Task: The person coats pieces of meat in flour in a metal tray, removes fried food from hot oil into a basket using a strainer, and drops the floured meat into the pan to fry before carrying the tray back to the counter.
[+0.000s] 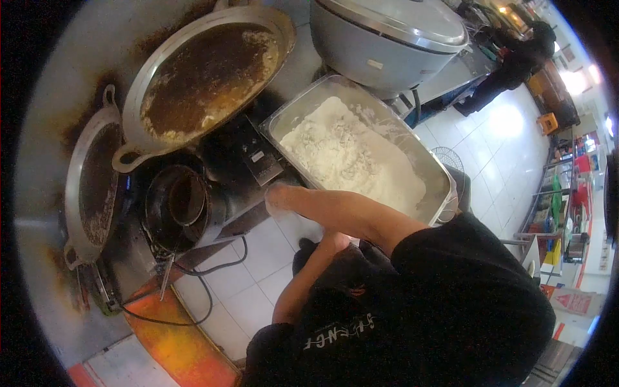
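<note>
My right hand, dusted white and blurred, reaches across my body to the near left corner of a steel tray. Its fingers are smeared, so their pose is unclear. White flour lies heaped in the tray, lumpy in the middle. A faint whitish haze hangs below this hand. My left hand is close in front of my black shirt, just under the right forearm, which hides part of it. Its fingers cannot be made out.
A large wok of dark oil stands at upper left, a second wok beside it. Below them is a dark pot. A big lidded cooker sits behind the tray. A person in dark clothes stands farther off.
</note>
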The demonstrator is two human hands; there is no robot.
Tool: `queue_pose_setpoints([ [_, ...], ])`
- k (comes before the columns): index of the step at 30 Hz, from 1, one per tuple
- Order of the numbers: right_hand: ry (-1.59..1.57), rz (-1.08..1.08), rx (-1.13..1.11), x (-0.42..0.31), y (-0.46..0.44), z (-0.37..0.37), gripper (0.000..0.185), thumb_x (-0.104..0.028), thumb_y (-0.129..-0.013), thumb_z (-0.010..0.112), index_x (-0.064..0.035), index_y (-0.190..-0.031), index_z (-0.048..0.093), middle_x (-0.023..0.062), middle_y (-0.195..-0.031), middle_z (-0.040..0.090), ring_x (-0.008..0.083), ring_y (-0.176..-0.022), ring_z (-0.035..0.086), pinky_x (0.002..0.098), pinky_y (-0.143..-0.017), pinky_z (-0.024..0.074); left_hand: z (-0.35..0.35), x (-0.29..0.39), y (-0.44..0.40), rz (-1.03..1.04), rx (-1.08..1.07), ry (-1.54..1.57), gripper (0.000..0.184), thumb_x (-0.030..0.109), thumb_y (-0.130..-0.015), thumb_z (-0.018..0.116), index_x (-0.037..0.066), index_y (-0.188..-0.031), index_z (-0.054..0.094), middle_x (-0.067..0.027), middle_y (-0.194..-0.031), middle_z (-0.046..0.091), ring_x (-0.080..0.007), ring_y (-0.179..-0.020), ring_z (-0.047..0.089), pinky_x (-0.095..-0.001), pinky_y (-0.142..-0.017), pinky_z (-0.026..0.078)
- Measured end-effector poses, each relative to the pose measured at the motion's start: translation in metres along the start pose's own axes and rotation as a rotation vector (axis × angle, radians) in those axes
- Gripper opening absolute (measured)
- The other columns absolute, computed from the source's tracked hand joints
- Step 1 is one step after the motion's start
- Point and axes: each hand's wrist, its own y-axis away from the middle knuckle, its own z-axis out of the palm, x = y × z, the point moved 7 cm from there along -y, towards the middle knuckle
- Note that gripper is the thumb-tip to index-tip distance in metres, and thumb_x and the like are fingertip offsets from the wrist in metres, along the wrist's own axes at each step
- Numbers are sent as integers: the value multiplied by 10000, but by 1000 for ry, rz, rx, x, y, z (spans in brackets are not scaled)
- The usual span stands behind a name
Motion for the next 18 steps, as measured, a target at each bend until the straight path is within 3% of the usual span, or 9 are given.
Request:
queue_pose_setpoints([
  [9,410,-93,72,4,-3,5,215,-250,-814,651,-84,-923,735,104,-947,716,281,-898,680,423,-747,543,-5,-2,-5,-15,-3,-23,481,21,-772,574,54,-1231,434,-103,-1067,541,-221,-942,554,-367,-811,482],
  [11,280,-2,14,17,-9,9,240,-252,-764,704,-90,-937,743,106,-941,717,287,-880,682,431,-737,549,-5,-3,-7,-25,-4,-28,472,26,-772,575,52,-1224,438,-103,-1061,541,-221,-935,552,-367,-807,480],
  [18,236,11,-5,16,-4,14,248,-259,-770,699,-82,-940,735,112,-938,714,280,-884,680,430,-740,547,-7,-7,-8,-47,0,-44,443,44,-774,579,48,-1199,453,-103,-1040,541,-220,-913,545,-366,-793,473],
])
